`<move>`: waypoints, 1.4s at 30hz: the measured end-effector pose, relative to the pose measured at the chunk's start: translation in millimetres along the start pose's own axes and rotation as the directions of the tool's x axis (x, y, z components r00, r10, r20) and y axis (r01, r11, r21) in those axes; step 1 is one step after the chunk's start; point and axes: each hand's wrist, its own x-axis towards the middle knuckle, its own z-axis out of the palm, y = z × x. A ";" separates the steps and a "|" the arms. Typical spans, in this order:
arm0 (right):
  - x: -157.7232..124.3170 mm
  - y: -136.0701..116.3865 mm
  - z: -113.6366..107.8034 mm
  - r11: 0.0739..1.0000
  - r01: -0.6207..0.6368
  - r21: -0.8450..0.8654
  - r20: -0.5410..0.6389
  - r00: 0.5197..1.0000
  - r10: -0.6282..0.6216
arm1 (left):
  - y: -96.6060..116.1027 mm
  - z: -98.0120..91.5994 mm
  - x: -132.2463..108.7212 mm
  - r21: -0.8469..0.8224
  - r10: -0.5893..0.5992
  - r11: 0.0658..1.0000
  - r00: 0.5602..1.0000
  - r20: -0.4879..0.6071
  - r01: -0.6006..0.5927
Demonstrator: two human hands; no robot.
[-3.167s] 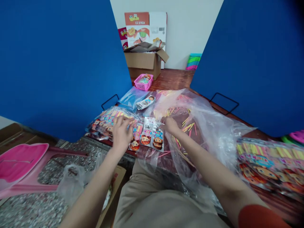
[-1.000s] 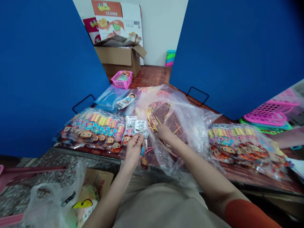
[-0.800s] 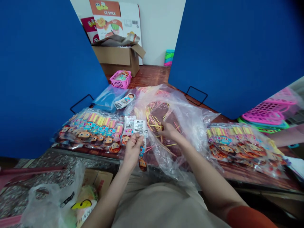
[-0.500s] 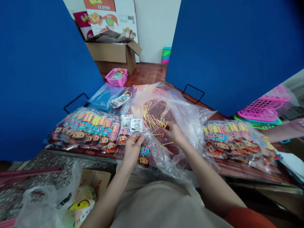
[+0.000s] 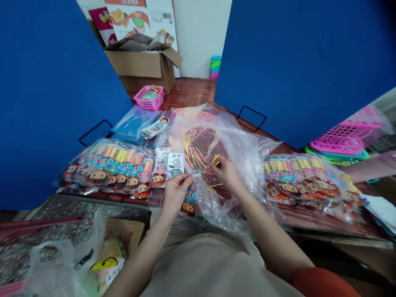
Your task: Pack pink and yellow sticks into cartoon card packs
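My left hand (image 5: 178,190) pinches the top edge of a small clear packet (image 5: 188,205) with a cartoon face and blue lettering, which hangs below my fingers at the table's front edge. Beside it, my right hand (image 5: 227,173) has its thumb and fingers around a few thin yellow and pink sticks (image 5: 215,160). More loose sticks (image 5: 193,153) are scattered inside a large open clear plastic bag (image 5: 247,144) spread on the table. Flat printed packets (image 5: 175,161) lie just beyond my left hand.
Filled stick packets are piled at left (image 5: 108,167) and right (image 5: 305,179). A pink basket (image 5: 150,99) and an open carton (image 5: 139,66) stand at the back. Blue panels (image 5: 55,90) flank the table. Another person's arm (image 5: 371,167) reaches in at right, near stacked pink baskets (image 5: 346,136).
My left hand has shifted slightly right with the packet, closer to the sticks. My right hand has stayed among the sticks, its fingers moving a little. The view has shifted slightly.
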 end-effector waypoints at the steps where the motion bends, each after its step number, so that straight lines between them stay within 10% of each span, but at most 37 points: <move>1: 0.6 0.7 0.5 0.999 -0.017 0.029 0.015 1.000 0.016 | -0.3 0.0 0.0 0.001 -0.003 1.000 1.000 0.002 0.003; 10: -3.9 -5.8 0.2 0.996 0.004 0.092 -0.098 0.995 0.005 | -4.6 -3.5 1.6 0.070 0.055 0.996 0.998 0.027 -0.057; 17: -6.9 -7.5 12.9 0.930 -0.085 0.358 0.095 0.994 0.054 | -0.9 2.3 0.1 0.100 0.101 0.989 0.994 0.043 -0.105; 26: -5.5 -57.9 -21.2 0.512 -0.122 0.850 0.018 0.979 0.203 | -2.3 6.1 2.8 0.074 0.054 0.996 0.998 0.037 -0.057; 42: -22.3 -59.9 -10.7 0.697 -0.129 0.706 0.157 0.987 0.024 | 0.3 9.8 -2.5 0.007 0.047 0.999 0.999 0.000 -0.047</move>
